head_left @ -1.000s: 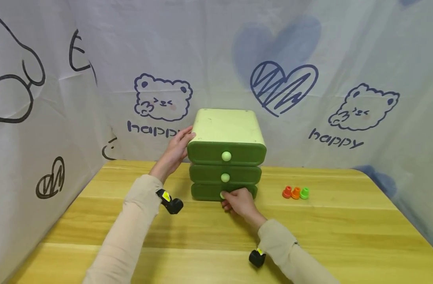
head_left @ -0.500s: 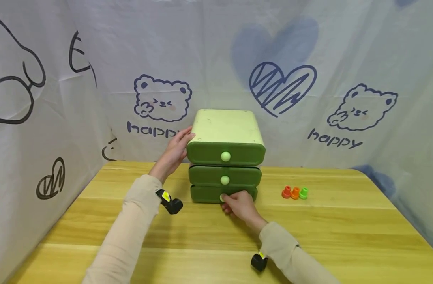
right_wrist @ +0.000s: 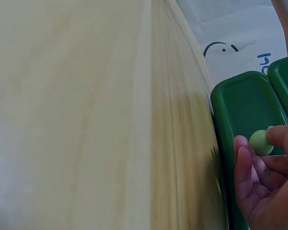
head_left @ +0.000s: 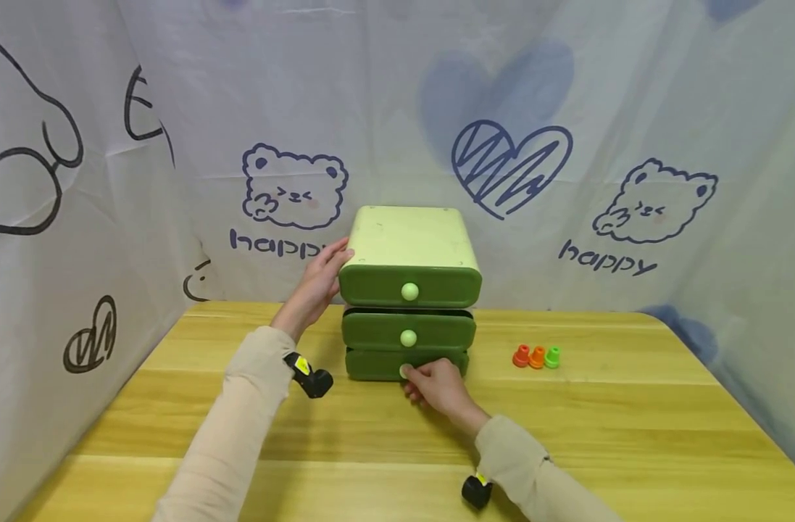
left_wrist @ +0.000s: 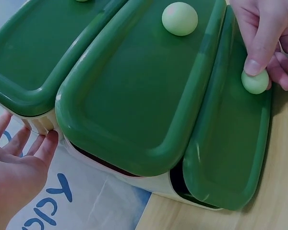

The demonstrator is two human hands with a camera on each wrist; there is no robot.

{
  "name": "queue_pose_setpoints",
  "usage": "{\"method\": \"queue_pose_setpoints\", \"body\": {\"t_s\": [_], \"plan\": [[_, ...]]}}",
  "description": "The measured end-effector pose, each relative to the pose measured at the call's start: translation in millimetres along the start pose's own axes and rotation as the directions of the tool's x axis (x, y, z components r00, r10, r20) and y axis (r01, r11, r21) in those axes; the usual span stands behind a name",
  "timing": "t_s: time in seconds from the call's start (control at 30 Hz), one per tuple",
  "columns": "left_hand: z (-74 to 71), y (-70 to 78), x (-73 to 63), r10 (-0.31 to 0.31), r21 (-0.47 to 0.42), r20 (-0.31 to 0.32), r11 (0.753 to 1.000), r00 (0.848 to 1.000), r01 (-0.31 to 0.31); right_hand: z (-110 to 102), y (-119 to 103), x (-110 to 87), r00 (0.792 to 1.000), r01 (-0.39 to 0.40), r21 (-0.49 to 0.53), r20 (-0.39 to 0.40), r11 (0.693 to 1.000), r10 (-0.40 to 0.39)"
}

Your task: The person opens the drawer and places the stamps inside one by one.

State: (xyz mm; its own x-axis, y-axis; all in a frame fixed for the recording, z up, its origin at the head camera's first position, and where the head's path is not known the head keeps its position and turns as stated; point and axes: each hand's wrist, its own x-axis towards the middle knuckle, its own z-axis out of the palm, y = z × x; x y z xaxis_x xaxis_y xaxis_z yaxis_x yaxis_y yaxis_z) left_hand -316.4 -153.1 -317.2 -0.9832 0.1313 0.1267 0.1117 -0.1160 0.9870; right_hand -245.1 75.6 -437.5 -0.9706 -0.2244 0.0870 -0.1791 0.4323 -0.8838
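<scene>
A small cream-topped drawer cabinet (head_left: pixel 410 235) with three green drawer fronts stands near the table's back. My right hand (head_left: pixel 441 386) pinches the round light-green knob (right_wrist: pixel 260 142) of the bottom drawer (left_wrist: pixel 229 139) between thumb and fingers. That drawer and the middle drawer (head_left: pixel 377 332) stick out a little, with dark gaps behind their fronts in the left wrist view. The top drawer (head_left: pixel 374 286) looks closed. My left hand (head_left: pixel 315 286) rests on the cabinet's left side, its extended fingertips (left_wrist: pixel 50 139) against the wall beside the top drawer.
Three small cone-shaped pieces, red (head_left: pixel 521 356), orange (head_left: pixel 537 357) and green (head_left: pixel 552 357), stand in a row right of the cabinet on the wooden table (head_left: pixel 632 420). A printed white cloth (head_left: pixel 397 94) hangs close behind the cabinet and along both sides.
The bottom and middle drawers have slid slightly out toward me, and a dark gap has appeared above the middle one. My right hand came with the bottom knob; my left hand stays on the cabinet.
</scene>
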Motion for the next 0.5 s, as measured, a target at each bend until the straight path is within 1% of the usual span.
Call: {"method": "queue_pose_setpoints", "body": {"t_s": [0.27, 0.5], "plan": [[-1.0, 3.3, -0.7, 0.021, -0.031, -0.007, 0.999, 1.0, -0.022, -1.4, -3.5, 0.5, 1.0, 0.005, -0.002, 0.023, 1.0, -0.005], [1.3, 1.2, -1.7, -0.009, -0.02, 0.002, 1.0, 1.0, 0.009, -2.5, -2.9, -3.2, 1.0, -0.009, 0.004, 0.022, 1.0, 0.009]]}}
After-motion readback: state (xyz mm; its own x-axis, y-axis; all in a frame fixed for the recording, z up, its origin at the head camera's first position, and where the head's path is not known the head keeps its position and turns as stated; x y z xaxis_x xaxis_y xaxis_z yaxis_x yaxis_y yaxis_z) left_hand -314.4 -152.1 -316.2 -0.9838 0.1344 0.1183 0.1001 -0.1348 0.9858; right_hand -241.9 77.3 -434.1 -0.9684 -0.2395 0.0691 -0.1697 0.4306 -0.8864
